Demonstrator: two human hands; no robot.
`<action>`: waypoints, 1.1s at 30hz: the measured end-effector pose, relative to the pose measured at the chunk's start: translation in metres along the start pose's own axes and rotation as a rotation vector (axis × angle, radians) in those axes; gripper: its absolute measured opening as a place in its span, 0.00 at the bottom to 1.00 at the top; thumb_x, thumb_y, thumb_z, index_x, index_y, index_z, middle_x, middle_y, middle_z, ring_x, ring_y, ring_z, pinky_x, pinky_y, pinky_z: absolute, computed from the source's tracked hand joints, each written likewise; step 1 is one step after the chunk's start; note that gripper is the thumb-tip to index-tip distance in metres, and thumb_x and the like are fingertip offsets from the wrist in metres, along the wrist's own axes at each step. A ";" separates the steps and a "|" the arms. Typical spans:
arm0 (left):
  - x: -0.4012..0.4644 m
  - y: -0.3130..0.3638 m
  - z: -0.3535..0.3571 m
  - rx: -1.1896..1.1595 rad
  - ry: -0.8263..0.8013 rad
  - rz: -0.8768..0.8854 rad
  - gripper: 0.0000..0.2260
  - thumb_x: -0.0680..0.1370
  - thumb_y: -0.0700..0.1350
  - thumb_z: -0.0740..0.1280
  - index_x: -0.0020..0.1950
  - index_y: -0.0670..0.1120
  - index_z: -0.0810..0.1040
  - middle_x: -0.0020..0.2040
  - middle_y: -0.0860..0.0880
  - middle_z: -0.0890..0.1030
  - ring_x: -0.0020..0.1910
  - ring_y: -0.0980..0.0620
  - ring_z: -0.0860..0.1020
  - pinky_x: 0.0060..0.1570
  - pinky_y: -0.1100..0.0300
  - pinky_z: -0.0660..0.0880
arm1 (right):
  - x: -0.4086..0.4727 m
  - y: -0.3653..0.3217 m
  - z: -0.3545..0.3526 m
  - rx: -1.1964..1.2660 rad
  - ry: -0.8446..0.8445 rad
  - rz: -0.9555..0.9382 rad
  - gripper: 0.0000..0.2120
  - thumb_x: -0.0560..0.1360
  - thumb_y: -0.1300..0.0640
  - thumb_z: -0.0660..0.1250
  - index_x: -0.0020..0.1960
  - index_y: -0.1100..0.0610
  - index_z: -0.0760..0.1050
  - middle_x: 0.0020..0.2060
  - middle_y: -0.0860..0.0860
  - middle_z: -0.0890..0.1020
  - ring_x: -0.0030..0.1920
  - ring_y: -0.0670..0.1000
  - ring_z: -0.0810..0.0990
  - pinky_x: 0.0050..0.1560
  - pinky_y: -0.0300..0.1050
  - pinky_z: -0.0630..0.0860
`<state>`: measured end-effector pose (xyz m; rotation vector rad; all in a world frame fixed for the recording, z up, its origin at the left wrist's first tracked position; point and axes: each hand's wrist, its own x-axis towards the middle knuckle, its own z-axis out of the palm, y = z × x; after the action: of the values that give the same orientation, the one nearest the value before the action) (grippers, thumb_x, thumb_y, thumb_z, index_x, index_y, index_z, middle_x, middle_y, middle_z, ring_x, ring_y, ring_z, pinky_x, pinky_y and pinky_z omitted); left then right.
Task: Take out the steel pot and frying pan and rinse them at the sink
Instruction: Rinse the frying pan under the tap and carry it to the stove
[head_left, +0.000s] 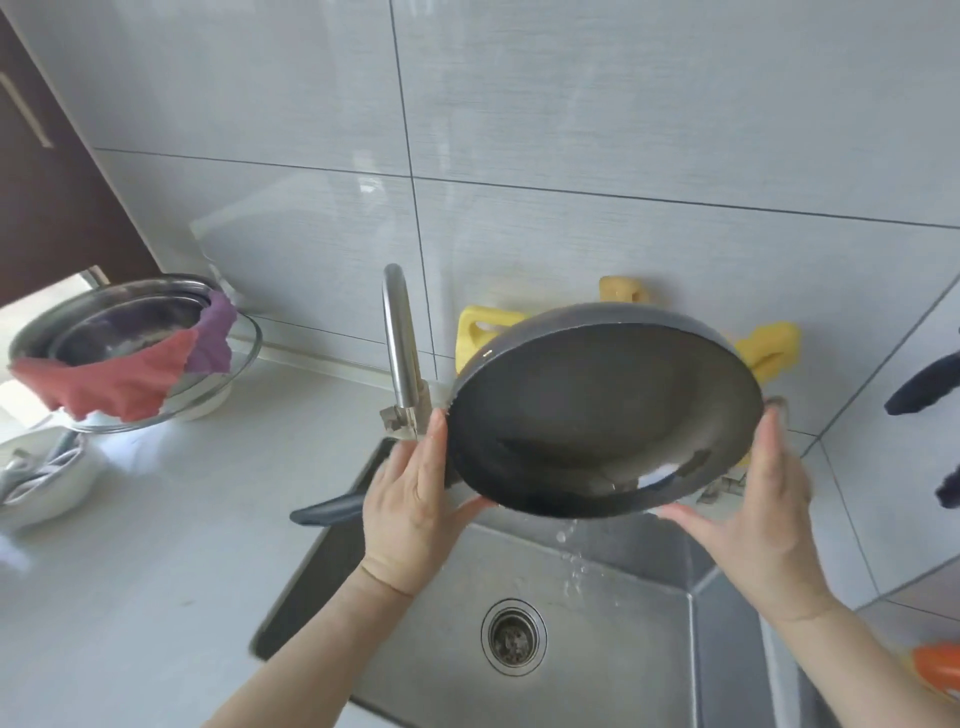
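Observation:
A dark grey frying pan (597, 410) is held tilted above the steel sink (613, 613), its inside facing me. Water runs off its low edge into the basin. My left hand (410, 499) grips the pan's left rim, and the pan's dark handle (327, 510) sticks out to the left behind that hand. My right hand (753, 514) presses flat against the right rim. A steel pot (111, 332) stands on the counter at far left, with a red and purple cloth (135, 374) draped over its rim.
A steel tap (402, 348) rises behind the sink's left corner. Yellow sponges (769, 348) hang on the tiled wall behind the pan. White dishes (41, 483) sit at the left edge. An orange object (935, 670) lies at lower right. Dark items (924, 387) hang on the right wall.

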<state>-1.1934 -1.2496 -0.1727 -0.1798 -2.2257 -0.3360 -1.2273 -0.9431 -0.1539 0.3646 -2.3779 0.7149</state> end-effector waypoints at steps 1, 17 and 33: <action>-0.009 -0.001 0.001 -0.029 -0.081 -0.025 0.51 0.65 0.67 0.75 0.76 0.42 0.55 0.48 0.47 0.81 0.44 0.48 0.75 0.37 0.55 0.75 | -0.008 0.003 0.003 0.052 -0.106 0.034 0.67 0.51 0.54 0.85 0.78 0.50 0.44 0.72 0.57 0.64 0.69 0.60 0.63 0.66 0.62 0.64; -0.033 -0.104 -0.032 -0.535 -1.368 -0.597 0.48 0.63 0.47 0.80 0.74 0.65 0.55 0.63 0.66 0.76 0.63 0.63 0.74 0.64 0.64 0.70 | -0.045 -0.031 0.092 0.387 -1.156 0.465 0.71 0.50 0.41 0.82 0.79 0.47 0.39 0.73 0.43 0.65 0.72 0.45 0.64 0.73 0.45 0.62; 0.012 -0.108 -0.077 0.160 -0.976 -0.242 0.58 0.64 0.63 0.76 0.75 0.63 0.33 0.43 0.52 0.73 0.43 0.50 0.72 0.43 0.56 0.73 | -0.071 -0.087 0.115 0.672 -0.692 0.515 0.70 0.49 0.49 0.85 0.76 0.32 0.41 0.73 0.33 0.61 0.73 0.41 0.63 0.71 0.46 0.62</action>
<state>-1.1698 -1.3752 -0.1361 0.0339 -3.2408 -0.2116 -1.1920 -1.0744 -0.2396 0.2967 -2.8332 1.9014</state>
